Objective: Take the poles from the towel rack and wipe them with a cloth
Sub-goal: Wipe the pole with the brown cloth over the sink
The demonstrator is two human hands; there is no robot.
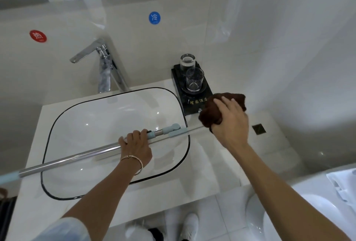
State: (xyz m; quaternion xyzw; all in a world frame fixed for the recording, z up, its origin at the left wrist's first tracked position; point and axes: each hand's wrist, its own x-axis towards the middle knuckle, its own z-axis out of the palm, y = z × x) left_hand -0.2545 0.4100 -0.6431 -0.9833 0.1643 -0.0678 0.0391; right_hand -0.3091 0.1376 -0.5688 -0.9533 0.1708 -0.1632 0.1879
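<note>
Two grips: your left hand (135, 147) curls its fingers round the pole (77, 157), steadying it; your right hand (230, 123) clutches the cloth (212, 111) against its end, for wiping.

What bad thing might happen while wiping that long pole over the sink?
1. The right hand and its brown cloth work right beside the two glasses on the black tray; a wide swipe might knock one over.
2. The left hand grips the pole while its long end juts past the sink; it might swing and bump something.
</note>
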